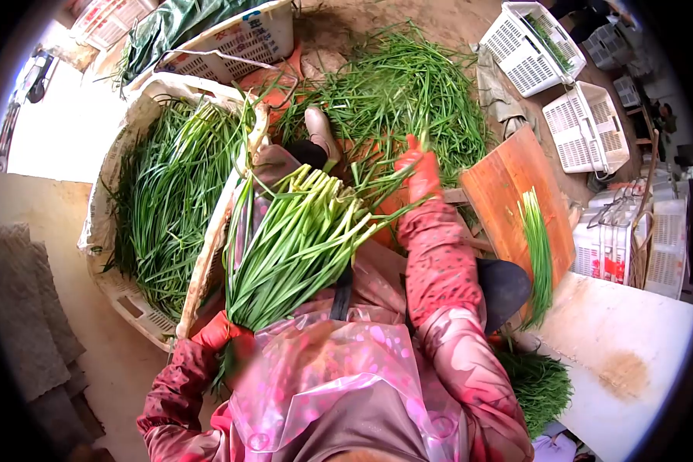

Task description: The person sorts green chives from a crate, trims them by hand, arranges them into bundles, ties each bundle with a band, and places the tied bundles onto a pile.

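A large bunch of garlic chives lies across my lap, pale stem ends pointing up and away. My left hand, in a red glove, is closed round the leafy ends at the lower left of the bunch. Farther forward, my right hand, also red-gloved, is closed on a few chives. Their pale ends stick up past its fingers and some strands trail left. Beyond that hand spreads a loose heap of chives on the ground.
At my left stands a white basket full of chives. A small bundle lies on a tilted wooden board at right. More chives sit low right by a white panel. White crates stand behind.
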`<act>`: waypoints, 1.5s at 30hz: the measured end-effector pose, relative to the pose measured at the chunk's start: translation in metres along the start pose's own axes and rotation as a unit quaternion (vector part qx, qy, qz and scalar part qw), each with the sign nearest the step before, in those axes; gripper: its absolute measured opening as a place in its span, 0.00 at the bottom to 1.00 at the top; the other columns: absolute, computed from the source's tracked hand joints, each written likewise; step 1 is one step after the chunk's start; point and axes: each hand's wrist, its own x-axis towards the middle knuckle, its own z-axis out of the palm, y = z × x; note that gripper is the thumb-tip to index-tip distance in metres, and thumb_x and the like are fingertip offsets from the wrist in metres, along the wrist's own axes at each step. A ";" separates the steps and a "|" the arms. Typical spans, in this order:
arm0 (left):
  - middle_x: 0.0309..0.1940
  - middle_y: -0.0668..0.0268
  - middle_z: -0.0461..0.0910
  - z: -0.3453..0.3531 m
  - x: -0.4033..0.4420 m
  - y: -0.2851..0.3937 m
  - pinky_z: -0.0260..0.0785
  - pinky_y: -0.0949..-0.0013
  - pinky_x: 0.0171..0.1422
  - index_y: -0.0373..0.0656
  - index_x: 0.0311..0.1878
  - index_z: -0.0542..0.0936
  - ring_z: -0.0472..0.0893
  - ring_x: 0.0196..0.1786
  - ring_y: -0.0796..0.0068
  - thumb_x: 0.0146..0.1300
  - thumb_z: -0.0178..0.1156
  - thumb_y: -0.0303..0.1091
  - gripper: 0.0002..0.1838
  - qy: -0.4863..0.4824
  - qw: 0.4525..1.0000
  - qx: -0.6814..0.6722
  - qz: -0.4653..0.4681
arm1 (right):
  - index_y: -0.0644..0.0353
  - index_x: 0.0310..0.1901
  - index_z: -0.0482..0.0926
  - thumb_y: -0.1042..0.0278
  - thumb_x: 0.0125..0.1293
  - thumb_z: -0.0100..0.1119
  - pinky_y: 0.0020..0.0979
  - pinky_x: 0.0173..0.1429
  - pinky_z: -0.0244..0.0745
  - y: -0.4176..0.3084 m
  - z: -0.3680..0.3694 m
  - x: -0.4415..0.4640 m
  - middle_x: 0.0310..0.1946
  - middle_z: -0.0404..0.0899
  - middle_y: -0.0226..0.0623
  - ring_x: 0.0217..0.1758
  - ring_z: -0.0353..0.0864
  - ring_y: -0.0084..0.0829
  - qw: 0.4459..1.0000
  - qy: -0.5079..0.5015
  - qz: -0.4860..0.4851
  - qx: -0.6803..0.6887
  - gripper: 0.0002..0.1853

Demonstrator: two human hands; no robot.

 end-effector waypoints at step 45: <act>0.38 0.68 0.83 -0.004 -0.010 -0.009 0.73 0.72 0.40 0.39 0.49 0.80 0.80 0.36 0.79 0.52 0.63 0.19 0.19 0.170 0.979 0.081 0.081 | 0.64 0.31 0.81 0.59 0.67 0.55 0.24 0.21 0.69 0.026 0.007 -0.133 0.16 0.70 0.30 0.18 0.72 0.24 0.820 -0.030 0.088 -0.564 0.15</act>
